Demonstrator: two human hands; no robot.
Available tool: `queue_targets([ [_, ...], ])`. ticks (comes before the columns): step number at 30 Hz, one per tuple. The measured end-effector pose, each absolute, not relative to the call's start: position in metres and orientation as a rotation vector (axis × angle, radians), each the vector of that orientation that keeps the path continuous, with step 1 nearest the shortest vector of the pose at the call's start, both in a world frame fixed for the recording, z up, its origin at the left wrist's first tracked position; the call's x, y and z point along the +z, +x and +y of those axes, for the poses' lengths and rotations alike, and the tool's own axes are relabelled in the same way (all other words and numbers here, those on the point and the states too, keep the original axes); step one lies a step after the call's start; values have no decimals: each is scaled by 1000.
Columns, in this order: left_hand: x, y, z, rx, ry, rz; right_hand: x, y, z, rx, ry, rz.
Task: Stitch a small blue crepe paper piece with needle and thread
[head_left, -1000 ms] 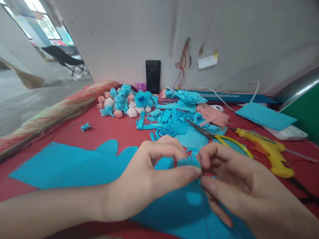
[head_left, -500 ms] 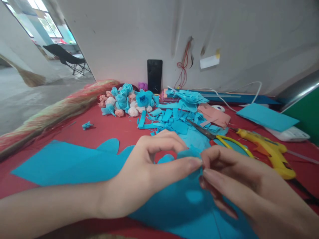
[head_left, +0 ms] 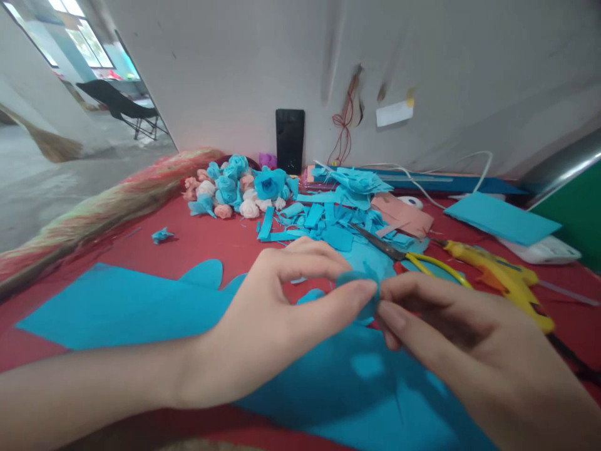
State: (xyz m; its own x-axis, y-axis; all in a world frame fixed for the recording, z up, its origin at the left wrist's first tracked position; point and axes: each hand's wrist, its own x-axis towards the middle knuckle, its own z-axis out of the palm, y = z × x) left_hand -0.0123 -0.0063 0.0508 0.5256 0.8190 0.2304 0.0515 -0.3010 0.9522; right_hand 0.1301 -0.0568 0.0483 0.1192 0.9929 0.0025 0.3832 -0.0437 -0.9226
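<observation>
Between my two hands is a small blue paper petal (head_left: pixel 350 277), held up above the table. My left hand (head_left: pixel 277 319) pinches it between thumb and fingers. The fingertips of my right hand (head_left: pixel 436 332) grip its right edge, close against my left thumb. Parts of the petal are hidden behind the fingers. Below my hands lies a large blue paper sheet (head_left: pixel 338 382), and another blue sheet (head_left: pixel 126 307) spreads to the left. A rounded blue paper piece (head_left: pixel 204 274) sits at that sheet's far edge.
Blue, pink and white paper flowers (head_left: pixel 230 188) are heaped at the back. Blue scraps (head_left: pixel 314 216) lie beside them. Yellow-handled scissors (head_left: pixel 385 245) and a yellow glue gun (head_left: pixel 502 275) rest at right. A black phone (head_left: pixel 290 141) leans on the wall. A small blue bit (head_left: pixel 162 235) lies left.
My fingertips have shifted slightly on the petal, and its rounded edge now shows more beside my left thumb. My right fingers are drawn in more closely. Nothing else on the table has moved.
</observation>
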Motion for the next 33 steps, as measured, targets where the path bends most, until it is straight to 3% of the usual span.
queue_targets([
  [19,53,-17,-6,859,1578,696,57,129,-66,955,-1674,-1344],
  [22,55,-16,-6,870,1593,747,54,130,-66,834,-1644,-1445],
  [29,56,-15,-6,848,1715,732,49,131,-67,195,-1381,-1719],
  [33,57,-15,-7,867,1688,730,45,134,-65,233,-1305,-1739],
])
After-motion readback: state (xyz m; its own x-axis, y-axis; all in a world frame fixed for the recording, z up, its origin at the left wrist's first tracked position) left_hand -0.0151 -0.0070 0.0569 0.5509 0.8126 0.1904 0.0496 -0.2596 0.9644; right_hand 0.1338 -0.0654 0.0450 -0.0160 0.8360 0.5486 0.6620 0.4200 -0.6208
